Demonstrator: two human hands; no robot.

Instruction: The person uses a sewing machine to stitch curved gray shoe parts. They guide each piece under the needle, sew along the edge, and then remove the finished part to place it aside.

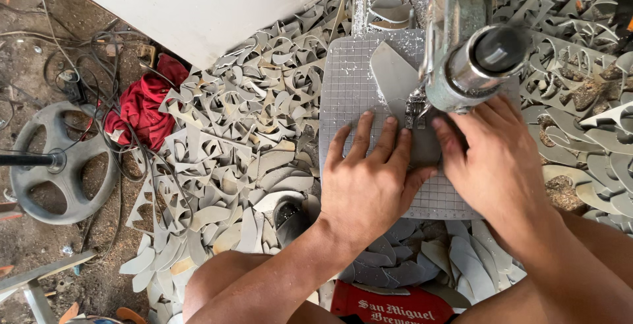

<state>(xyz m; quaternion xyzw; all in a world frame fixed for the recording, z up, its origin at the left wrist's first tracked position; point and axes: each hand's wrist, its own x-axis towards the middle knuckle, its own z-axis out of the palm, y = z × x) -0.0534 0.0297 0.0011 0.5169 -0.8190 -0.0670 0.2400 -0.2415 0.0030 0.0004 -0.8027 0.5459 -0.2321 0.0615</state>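
Note:
My left hand [366, 179] lies flat, fingers spread, on a grey sheet piece [395, 77] that rests on a gridded machine table [346, 93]. My right hand [491, 159] presses the same piece from the right, thumb next to the blade area [415, 110]. The piece's pointed end reaches away from me under the machine's metal head [475, 60]. Where the two hands meet, the near part of the piece is hidden.
Heaps of grey cut-off scraps [244, 133] surround the table on both sides and at my knees. A white panel [198, 1] leans at the top. On the dirt floor to the left lie a red cloth [145, 106], cables and a grey wheel [59, 162]. A red crate [389, 307] sits between my legs.

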